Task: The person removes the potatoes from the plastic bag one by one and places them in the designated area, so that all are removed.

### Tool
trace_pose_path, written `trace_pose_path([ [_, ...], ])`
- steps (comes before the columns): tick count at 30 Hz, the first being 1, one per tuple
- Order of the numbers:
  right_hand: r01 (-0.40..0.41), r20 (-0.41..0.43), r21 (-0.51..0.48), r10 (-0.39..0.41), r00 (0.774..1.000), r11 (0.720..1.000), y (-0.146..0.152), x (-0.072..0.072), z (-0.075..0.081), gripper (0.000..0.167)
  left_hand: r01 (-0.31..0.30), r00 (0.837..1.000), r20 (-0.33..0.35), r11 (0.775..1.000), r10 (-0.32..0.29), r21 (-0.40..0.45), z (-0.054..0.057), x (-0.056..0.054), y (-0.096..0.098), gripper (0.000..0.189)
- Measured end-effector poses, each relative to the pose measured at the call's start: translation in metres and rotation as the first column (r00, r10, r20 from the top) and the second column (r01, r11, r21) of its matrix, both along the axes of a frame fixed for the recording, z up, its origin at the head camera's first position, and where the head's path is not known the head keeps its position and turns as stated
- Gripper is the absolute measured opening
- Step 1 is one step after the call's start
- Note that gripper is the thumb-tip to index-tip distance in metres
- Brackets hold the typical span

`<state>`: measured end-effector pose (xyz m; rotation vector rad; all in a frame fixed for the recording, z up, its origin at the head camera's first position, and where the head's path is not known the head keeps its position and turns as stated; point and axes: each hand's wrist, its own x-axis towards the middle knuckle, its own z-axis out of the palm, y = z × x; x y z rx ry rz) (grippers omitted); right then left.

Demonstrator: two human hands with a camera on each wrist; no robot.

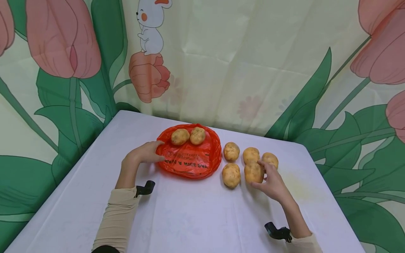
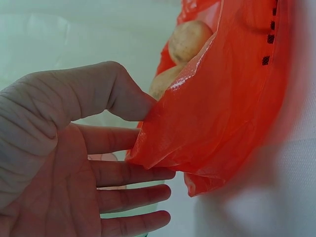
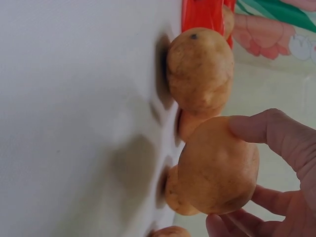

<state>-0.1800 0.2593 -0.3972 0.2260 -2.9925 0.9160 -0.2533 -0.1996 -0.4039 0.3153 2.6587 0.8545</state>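
Observation:
A red plastic bag (image 1: 186, 168) with dark printing lies spread on the table, its rim raised around two potatoes, one on the left (image 1: 180, 137) and one on the right (image 1: 197, 136). My left hand (image 1: 147, 152) pinches the bag's left rim between thumb and fingers; in the left wrist view the other fingers (image 2: 133, 200) extend fairly straight beside the plastic. To the right, my right hand (image 1: 273, 182) grips a potato (image 3: 217, 165) between thumb and fingertips. That potato is lifted off the tabletop, with its shadow on the cloth.
Several loose potatoes rest right of the bag: one at the back (image 1: 231, 151), one in front of it (image 1: 231, 175), and others behind the right hand, including one at the far right (image 1: 270, 160). A white cloth covers the table (image 1: 190, 218). A tulip-printed curtain (image 1: 215, 70) hangs behind.

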Motion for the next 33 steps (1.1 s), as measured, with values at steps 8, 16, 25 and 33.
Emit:
trace_pose_path([
  [8, 0.004, 0.084, 0.053, -0.008, 0.996, 0.999, 0.002, -0.005, -0.004, 0.087, -0.009, 1.0, 0.012, 1.0, 0.009, -0.001, -0.001, 0.001, -0.001, 0.073],
  [16, 0.005, 0.136, 0.084, -0.016, 0.991, 0.996, 0.004, -0.009, -0.008, 0.085, -0.008, 1.0, 0.01, 1.0, 0.008, -0.006, 0.002, 0.001, 0.0, 0.072],
  [25, 0.011, 0.167, 0.076, -0.024, 0.986, 0.997, 0.005, -0.011, -0.01, 0.088, -0.003, 1.0, 0.011, 1.0, 0.003, -0.014, 0.002, 0.001, -0.001, 0.072],
  [33, -0.014, 0.122, 0.061, 0.006, 0.992, 0.998, 0.005, -0.011, -0.008, 0.088, 0.001, 1.0, 0.007, 1.0, -0.001, -0.009, 0.001, 0.0, -0.001, 0.072],
])
